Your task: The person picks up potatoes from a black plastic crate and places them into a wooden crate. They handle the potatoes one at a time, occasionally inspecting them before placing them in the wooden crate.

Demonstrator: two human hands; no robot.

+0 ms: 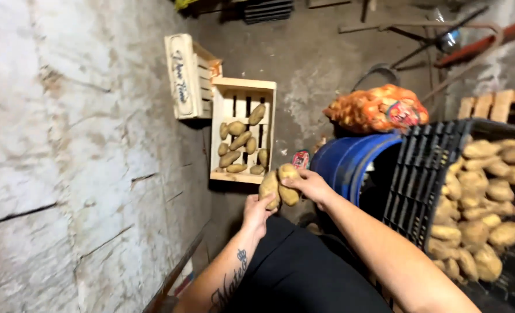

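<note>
Left hand (pixel 256 211) fingers wrap one long tan potato (pixel 268 189); right hand (pixel 309 184) fingers clasp two more (pixel 289 184), above the floor before the pale slatted wooden crate (pixel 243 87). Recommend lowering close, releasing gently to avoid bruising.

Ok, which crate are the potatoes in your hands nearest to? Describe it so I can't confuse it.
Start at the rough pale wall on the left. Two wooden crates sit at its foot on the concrete floor. It is the open slatted crate holding a few potatoes, just beyond both hands; its neighbour stands on its side against the wall and bears lettering.
</note>
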